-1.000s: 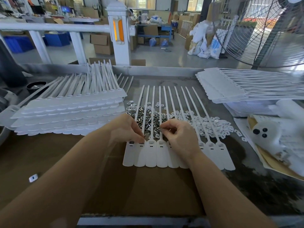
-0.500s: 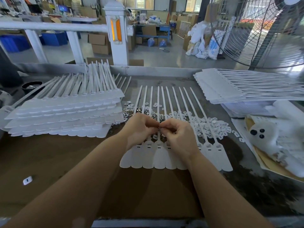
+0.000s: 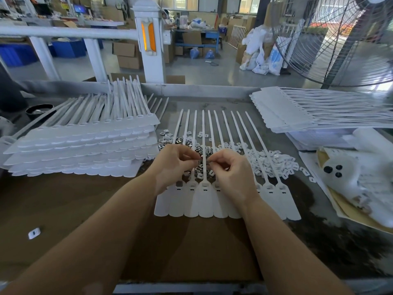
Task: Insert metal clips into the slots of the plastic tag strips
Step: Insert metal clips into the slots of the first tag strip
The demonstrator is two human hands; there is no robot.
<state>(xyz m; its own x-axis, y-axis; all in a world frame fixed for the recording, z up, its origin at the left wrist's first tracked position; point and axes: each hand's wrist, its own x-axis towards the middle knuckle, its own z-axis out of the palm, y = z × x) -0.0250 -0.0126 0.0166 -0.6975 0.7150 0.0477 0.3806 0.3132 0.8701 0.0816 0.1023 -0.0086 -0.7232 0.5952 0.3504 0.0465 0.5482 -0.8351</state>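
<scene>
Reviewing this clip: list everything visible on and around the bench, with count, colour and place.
tag strips: one joined row, about ten, white, centre of bench
metal clips: loose heap, silvery, under the strips' stems
white clips: loose heap, right of centre
stacked tag strips: several layers, white, left
second stack: white, right, on a clear box
stray clip: one, white, near left
fan: one, wire guard, upper right
left hand: pinches small clips, too small to count
right hand: pinches a clip beside it

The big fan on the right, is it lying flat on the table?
No, the fan stands upright behind the table's far edge, off on the floor side.
</scene>
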